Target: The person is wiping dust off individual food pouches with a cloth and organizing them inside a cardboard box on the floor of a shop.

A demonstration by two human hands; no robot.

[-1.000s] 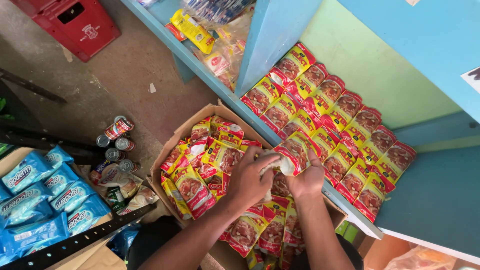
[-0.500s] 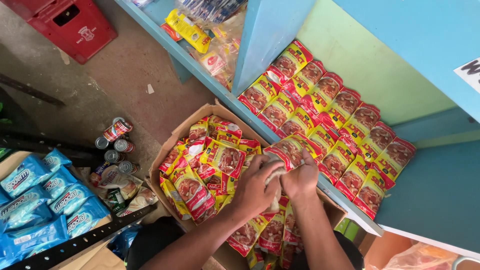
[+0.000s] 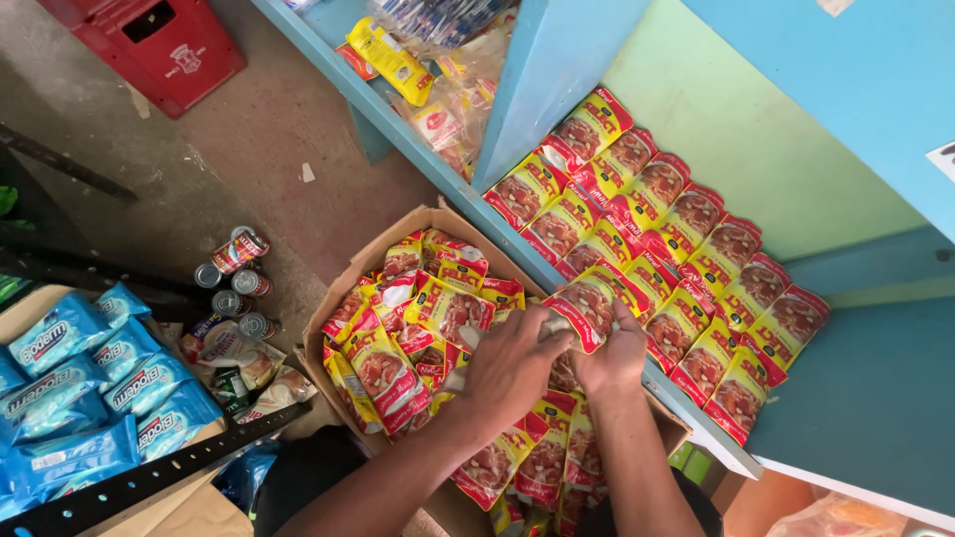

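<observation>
Both hands, left and right, grasp one sachet at frame centre, above box. Step: lifting stock. Next, judged: align sachet with shelf rows.

The red and yellow sachet I hold is a flat, glossy pouch with a picture of brown food on its front. It is tilted, its printed face turned up toward me, pinched at its lower edge. It sits just above the cardboard box, at the box's far right corner, against the front edge of the blue shelf.
</observation>
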